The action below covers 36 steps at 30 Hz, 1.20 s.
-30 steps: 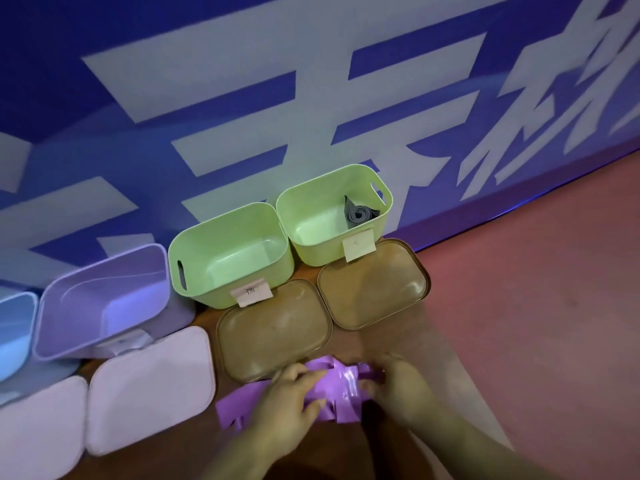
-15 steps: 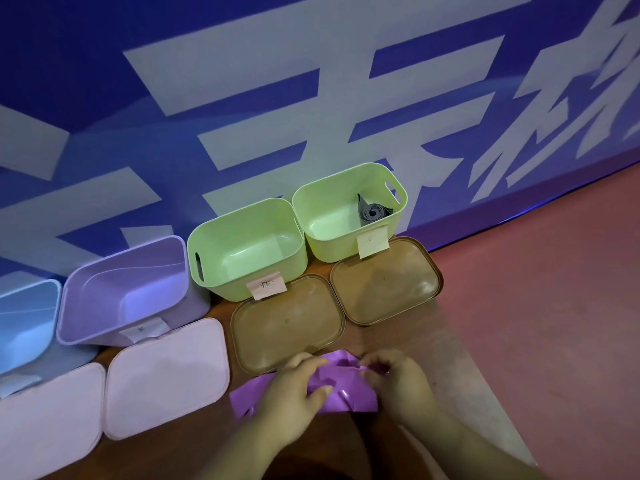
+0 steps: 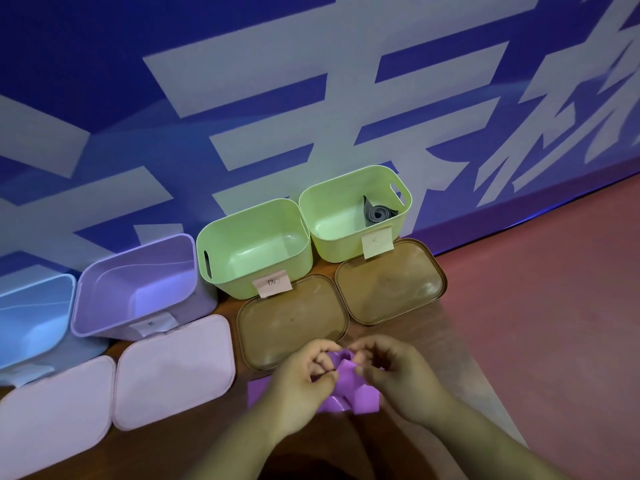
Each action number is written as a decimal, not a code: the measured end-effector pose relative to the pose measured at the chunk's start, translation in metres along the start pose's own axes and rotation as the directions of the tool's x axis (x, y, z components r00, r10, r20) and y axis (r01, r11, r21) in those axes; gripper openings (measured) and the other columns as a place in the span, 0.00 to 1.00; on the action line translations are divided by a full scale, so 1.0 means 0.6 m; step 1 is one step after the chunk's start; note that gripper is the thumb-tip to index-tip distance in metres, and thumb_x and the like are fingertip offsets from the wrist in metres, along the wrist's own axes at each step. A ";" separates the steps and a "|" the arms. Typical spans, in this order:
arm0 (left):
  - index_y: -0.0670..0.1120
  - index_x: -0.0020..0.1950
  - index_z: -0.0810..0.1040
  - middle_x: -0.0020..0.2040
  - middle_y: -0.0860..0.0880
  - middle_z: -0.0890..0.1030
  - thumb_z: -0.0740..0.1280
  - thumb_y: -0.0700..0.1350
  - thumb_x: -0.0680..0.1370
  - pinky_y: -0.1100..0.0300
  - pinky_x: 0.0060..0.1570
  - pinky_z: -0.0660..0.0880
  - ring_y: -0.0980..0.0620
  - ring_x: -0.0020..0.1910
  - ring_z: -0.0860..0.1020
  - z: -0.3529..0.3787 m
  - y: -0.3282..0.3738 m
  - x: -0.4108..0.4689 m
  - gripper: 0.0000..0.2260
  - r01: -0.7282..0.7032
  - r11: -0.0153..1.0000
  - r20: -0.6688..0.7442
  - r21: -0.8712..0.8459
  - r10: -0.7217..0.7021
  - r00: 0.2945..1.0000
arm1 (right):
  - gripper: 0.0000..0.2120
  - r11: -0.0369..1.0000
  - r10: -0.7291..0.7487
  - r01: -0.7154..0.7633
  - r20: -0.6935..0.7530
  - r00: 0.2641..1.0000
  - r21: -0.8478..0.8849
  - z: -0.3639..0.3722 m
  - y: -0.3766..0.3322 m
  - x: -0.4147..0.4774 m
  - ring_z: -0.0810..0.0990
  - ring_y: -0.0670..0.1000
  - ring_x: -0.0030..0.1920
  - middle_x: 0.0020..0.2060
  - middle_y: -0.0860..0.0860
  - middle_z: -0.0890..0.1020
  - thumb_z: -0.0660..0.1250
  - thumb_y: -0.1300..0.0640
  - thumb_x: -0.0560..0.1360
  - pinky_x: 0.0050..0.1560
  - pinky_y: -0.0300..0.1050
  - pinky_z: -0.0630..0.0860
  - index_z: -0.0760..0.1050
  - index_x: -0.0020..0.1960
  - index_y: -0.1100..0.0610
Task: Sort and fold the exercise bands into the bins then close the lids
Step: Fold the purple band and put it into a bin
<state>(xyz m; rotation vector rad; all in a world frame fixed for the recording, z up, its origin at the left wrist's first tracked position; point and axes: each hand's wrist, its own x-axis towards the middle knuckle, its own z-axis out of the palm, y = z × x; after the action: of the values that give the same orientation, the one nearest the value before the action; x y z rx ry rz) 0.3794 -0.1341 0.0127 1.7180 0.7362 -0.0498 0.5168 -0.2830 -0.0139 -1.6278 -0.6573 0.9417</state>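
Both hands are pinching a purple band (image 3: pixel 349 389) between them: the left hand (image 3: pixel 301 379) is gripping its bunched top edge with thumb and curled fingers, and the right hand (image 3: pixel 394 372) is clasping the same gathered fold from the other side, while the rest of the band is lying flat on the wooden table (image 3: pixel 214 441) just in front of a brown lid. Behind everything, a blue wall (image 3: pixel 104 81) with large white characters is filling the upper view, and a red floor (image 3: pixel 554 323) is showing to the right of the table. Four open bins are standing in a row against the wall. A blue bin (image 3: pixel 31 317) is sitting at the far left, cut off by the frame edge, with nothing visible inside. A purple bin (image 3: pixel 138 285) is sitting next to it, showing a bare bottom and wearing a white label. A green bin (image 3: pixel 256 247) with a pink label is showing nothing inside. A second green bin (image 3: pixel 353 209), carrying a yellow label, is holding a rolled grey band (image 3: pixel 379 213) against its right wall. Two pale pink lids (image 3: pixel 173 368) are lying flat in front of the blue and purple bins, and two brown lids (image 3: pixel 294 320) are lying in front of the green ones.
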 end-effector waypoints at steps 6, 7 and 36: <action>0.49 0.44 0.81 0.39 0.42 0.80 0.70 0.38 0.78 0.64 0.40 0.72 0.55 0.38 0.75 -0.004 0.003 -0.017 0.07 -0.019 0.999 -0.136 -0.041 0.013 0.991 | 0.12 0.999 -0.005 0.001 -0.096 0.995 -0.042 0.005 -0.008 -0.004 0.82 0.47 0.41 0.41 0.52 0.85 0.74 0.67 0.70 0.47 0.44 0.79 0.82 0.47 0.52; 0.50 0.43 0.80 0.37 0.45 0.79 0.70 0.37 0.78 0.64 0.39 0.72 0.55 0.37 0.75 -0.006 -0.001 -0.019 0.08 -0.012 0.999 -0.160 -0.051 0.004 0.987 | 0.12 0.995 -0.002 -0.011 -0.123 0.992 -0.101 0.002 -0.003 -0.006 0.82 0.45 0.40 0.40 0.50 0.84 0.74 0.67 0.70 0.45 0.41 0.79 0.81 0.46 0.51; 0.44 0.44 0.79 0.30 0.53 0.77 0.68 0.33 0.79 0.70 0.29 0.72 0.63 0.28 0.75 -0.059 -0.005 -0.073 0.07 0.024 0.989 -0.292 -0.143 -0.065 0.954 | 0.02 0.814 0.032 -0.087 -0.105 0.994 -0.574 0.020 0.056 -0.035 0.79 0.46 0.38 0.35 0.45 0.83 0.71 0.51 0.73 0.38 0.36 0.72 0.81 0.42 0.49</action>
<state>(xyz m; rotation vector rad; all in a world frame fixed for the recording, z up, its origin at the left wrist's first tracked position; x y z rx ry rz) 0.3307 -0.1218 0.0383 1.5929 0.9766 0.2278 0.4936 -0.3022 -0.0421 -2.2300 -0.8928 0.7390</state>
